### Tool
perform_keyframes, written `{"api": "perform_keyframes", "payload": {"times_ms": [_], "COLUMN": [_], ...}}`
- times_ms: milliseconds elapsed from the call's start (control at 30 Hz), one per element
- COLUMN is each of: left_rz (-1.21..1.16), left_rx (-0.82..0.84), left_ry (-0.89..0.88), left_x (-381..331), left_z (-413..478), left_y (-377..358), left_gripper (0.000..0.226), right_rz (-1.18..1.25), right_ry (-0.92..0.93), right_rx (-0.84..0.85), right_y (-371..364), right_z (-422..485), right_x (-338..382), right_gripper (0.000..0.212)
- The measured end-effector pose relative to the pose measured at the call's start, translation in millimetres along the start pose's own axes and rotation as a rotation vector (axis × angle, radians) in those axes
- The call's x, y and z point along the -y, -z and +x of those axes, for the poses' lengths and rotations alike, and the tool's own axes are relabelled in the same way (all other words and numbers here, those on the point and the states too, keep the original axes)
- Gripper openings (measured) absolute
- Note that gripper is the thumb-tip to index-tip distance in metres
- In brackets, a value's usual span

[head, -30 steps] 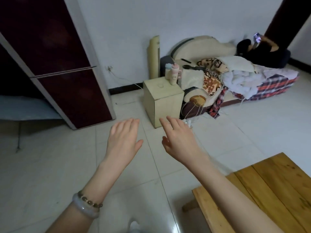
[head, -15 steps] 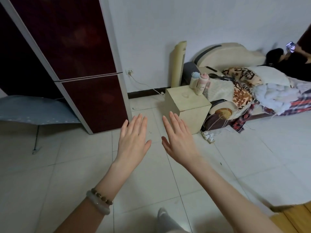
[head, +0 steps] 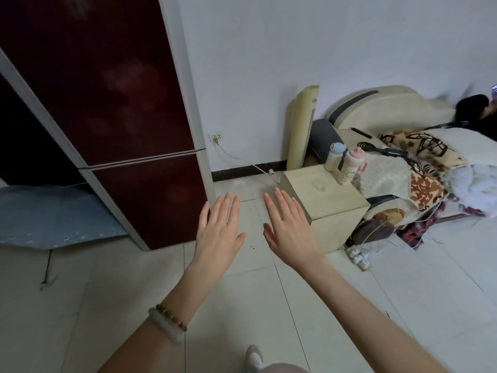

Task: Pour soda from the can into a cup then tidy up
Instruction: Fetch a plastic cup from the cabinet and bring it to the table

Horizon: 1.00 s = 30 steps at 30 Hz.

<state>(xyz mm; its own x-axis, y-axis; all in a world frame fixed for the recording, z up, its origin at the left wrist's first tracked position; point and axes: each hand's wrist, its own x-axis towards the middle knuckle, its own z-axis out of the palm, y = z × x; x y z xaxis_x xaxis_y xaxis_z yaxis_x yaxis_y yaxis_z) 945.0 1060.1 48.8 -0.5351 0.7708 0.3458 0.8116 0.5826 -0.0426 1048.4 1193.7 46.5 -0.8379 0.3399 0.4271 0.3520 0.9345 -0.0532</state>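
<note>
Left hand (head: pixel 217 232) flat, fingers straight, a bit spread, holding nothing. Right hand (head: pixel 289 230) same, palm down, just beside it, not touching. I've got both hanging over the tiled floor (head: pixel 107 292). Beaded bracelets (head: pixel 169 323) on L wrist. Dark red fridge (head: pixel 121 103) far left, cream cabinet (head: pixel 330 208) just past the right hand, two bottles (head: pixel 334 157) at its far right corner. Can + cup: can't tell where from this view.
</note>
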Motion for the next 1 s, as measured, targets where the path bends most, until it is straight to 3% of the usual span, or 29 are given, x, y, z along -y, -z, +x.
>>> {"api": "perform_keyframes", "payload": {"times_ms": [500,1000], "left_rz": [-0.08,-0.224], "left_rx": [0.047,0.132], "left_ry": [-0.142,-0.538], "left_x": [72,108], "left_z": [202,434], "left_y": [-95,-175], "left_gripper": [0.092,0.088], "right_rz": [-0.105,-0.154], "right_ry": [-0.131,-0.578], "right_rx": [0.052,0.016], "right_y": [-95,-172], "right_z": [170,327], "right_x": [-60,-122], "right_gripper": [0.068,0.069]}}
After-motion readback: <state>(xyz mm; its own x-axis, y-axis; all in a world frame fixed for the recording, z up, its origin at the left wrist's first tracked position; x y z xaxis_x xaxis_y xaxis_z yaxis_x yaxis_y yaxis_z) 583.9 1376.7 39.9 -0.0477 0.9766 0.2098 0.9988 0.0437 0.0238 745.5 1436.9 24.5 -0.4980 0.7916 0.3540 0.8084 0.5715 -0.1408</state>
